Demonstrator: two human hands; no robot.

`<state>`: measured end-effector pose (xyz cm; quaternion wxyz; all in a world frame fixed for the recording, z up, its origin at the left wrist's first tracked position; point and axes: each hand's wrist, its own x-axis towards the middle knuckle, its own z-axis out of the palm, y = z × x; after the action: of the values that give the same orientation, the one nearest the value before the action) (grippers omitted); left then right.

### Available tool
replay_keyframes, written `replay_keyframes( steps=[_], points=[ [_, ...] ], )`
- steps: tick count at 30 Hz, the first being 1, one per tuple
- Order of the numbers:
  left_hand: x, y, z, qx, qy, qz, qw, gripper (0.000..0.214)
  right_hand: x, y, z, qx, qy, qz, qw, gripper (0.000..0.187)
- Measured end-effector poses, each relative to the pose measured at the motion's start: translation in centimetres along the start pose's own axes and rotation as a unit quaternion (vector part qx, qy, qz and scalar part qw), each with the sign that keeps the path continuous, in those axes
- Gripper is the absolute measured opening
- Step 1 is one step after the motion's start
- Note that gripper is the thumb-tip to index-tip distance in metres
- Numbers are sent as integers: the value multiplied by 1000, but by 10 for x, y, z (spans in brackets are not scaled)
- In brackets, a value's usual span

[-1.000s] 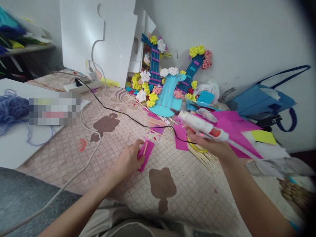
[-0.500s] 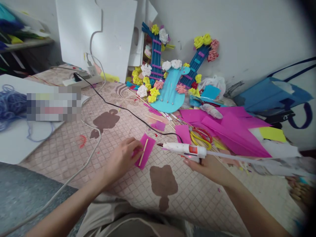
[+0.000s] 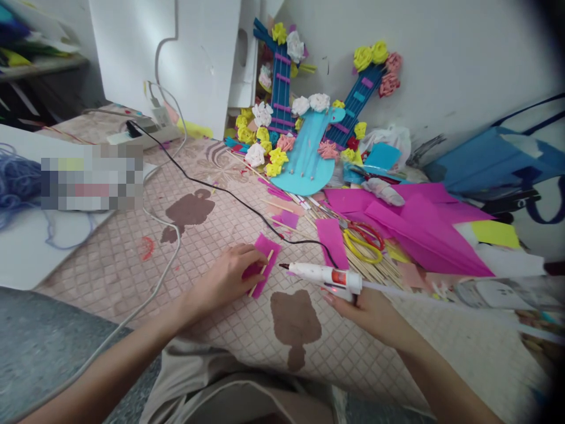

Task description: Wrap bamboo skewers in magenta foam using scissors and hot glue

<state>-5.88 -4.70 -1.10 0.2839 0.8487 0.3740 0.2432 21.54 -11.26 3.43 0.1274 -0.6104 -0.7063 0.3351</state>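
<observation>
Pink paper strip (image 3: pixel 266 271) partly hidden by left hand (image 3: pixel 233 272).

I see room for a hand to slide in to the pink strip (image 3: pixel 266 244) from 6 o'clock, over the bare tablecloth (image 3: pixel 247 318). The left hand (image 3: pixel 233 268) blocks 9 o'clock, and the glue gun (image 3: pixel 315 273) in the right hand (image 3: pixel 371 309) blocks 3 o'clock. A black cord (image 3: pixel 302 242) lies across the way at 12 o'clock, just past the strip.

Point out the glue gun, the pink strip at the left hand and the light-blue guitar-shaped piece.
Glue gun (image 3: pixel 315 273): head view, middle of its white body.
Pink strip (image 3: pixel 268 242): head view, its uncovered far end.
Light-blue guitar-shaped piece (image 3: pixel 308 152): head view, middle of its front.
</observation>
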Motion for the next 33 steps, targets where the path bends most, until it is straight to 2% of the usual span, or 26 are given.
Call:
replay_keyframes(
  steps=[6,10,14,25,33],
  points=[
    [0,-7,-4,-2,41,53,998,19,-5,1,6,30,3,4,1000,26],
    [-1,-9,-7,19,17,94,995,29,-4,-1,7,21,6,-3,1000,25],
    [-2,-8,-7,34,2,83,996,31,-2,-1,9,34,1,-1,999,23],
    [0,-6,0,42,14,45,998,26,-2,3,13,56,1,2,998,20],
    [-4,-3,-3,38,-13,43,998,34,-3,2,12,53,8,5,999,21]
  ],
)
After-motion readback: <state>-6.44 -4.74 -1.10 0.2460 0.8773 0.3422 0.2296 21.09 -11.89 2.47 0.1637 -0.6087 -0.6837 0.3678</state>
